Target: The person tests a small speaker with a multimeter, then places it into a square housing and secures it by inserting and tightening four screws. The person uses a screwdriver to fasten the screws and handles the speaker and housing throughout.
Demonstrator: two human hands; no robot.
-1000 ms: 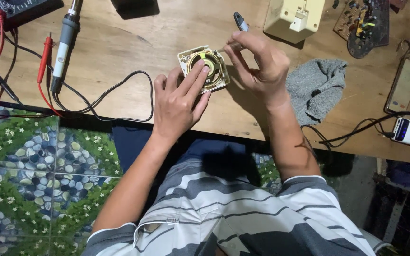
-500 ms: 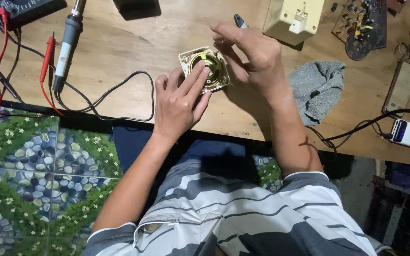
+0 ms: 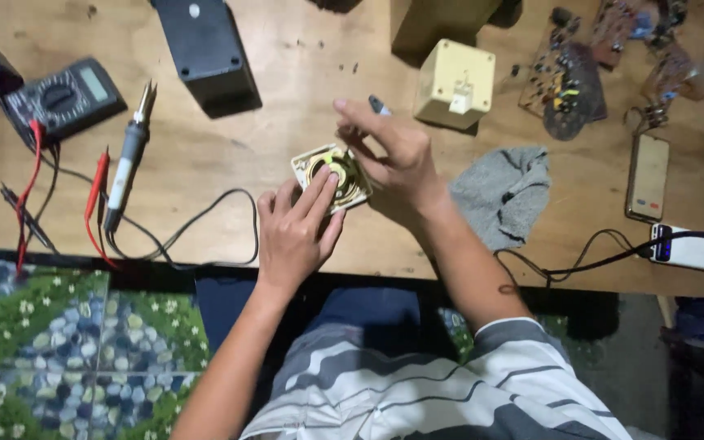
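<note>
The small speaker [image 3: 332, 174] lies face up mid-tabletop [image 3: 205, 155], pressed by the spread left hand [image 3: 297, 232]; its rim is pinched by the right hand [image 3: 397, 159]. A cream box [image 3: 454, 84] stands behind.

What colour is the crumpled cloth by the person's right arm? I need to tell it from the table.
Grey cloth, on the tan wooden table; head view.
</note>
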